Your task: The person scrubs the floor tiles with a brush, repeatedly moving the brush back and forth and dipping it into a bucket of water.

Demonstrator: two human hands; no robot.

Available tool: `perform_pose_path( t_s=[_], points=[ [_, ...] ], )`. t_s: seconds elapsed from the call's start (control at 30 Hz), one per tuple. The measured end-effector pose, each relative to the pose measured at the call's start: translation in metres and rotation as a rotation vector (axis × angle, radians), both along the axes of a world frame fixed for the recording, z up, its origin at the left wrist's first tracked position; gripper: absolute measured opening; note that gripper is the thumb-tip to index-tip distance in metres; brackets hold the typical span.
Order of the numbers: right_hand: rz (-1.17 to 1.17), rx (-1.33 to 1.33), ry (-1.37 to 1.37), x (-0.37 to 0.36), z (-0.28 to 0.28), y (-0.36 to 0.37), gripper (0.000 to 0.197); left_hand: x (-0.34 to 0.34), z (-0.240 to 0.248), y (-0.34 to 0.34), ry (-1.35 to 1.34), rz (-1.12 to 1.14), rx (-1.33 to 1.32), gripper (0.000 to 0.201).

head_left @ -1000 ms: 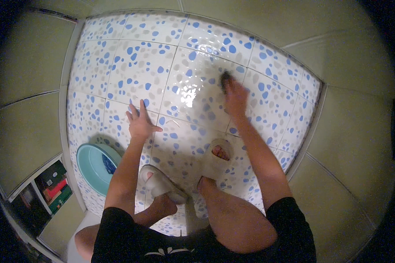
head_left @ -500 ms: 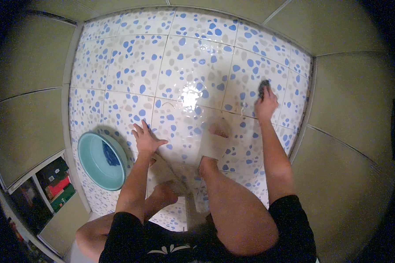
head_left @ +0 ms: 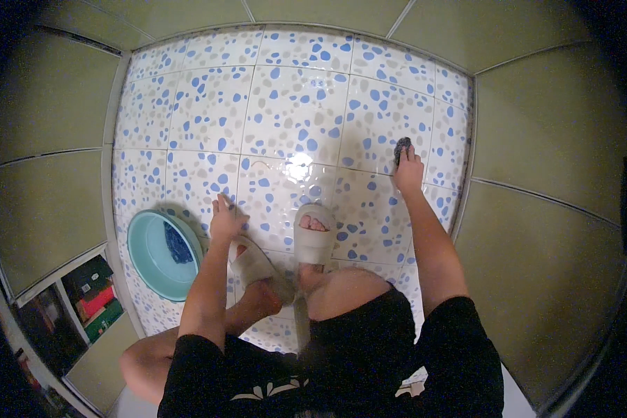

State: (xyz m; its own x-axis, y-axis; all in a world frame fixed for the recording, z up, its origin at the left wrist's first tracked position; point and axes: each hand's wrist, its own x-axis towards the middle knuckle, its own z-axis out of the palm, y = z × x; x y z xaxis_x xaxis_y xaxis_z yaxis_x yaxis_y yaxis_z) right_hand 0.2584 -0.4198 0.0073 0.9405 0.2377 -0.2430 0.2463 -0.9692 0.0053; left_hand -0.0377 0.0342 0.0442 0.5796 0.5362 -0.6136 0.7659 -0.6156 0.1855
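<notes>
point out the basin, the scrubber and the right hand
Basin (head_left: pixel 152 256): head view, its bare inner bottom.
Scrubber (head_left: pixel 401 144): head view, its exposed dark part.
Right hand (head_left: pixel 409 171): head view, back of the hand.

R fingers (head_left: pixel 411 152) w/ dk scrubber (head_left: pixel 401 145), teal basin (head_left: pixel 148 258)

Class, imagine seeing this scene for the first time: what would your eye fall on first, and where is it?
Probably the white tiled floor with its blue and grey spots, filling the middle, and the bright glare near its centre. Next comes the turquoise basin at the left, with something dark blue inside. Toward the right, the person's right hand grips a dark, rough-looking pad.
</notes>
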Motion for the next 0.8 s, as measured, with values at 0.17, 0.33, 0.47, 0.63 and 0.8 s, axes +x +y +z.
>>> perform_pose_path(
  t_s=[0.17,0.33,0.47,0.63,0.8],
  points=[
    [0.075,0.128,-0.055,-0.005,-0.002,-0.007,0.074,-0.029,0.002,-0.004,-0.107,-0.112,0.065,0.125],
    [0.017,0.129,-0.133,-0.017,0.006,-0.031,0.067,-0.046,-0.025,0.024,-0.038,-0.164,0.197,0.124],
    [-0.255,0.092,-0.139,-0.043,0.005,-0.095,0.067,-0.025,-0.045,0.017,-0.058,-0.24,0.262,0.131],
    [-0.349,0.077,-0.174,-0.09,-0.017,-0.143,0.069,0.004,-0.023,0.011,0.06,-0.131,0.153,0.146],
    [-0.306,0.149,-0.233,-0.101,-0.018,-0.095,0.073,0.01,-0.001,0.027,0.094,-0.084,0.167,0.152]
  ],
)
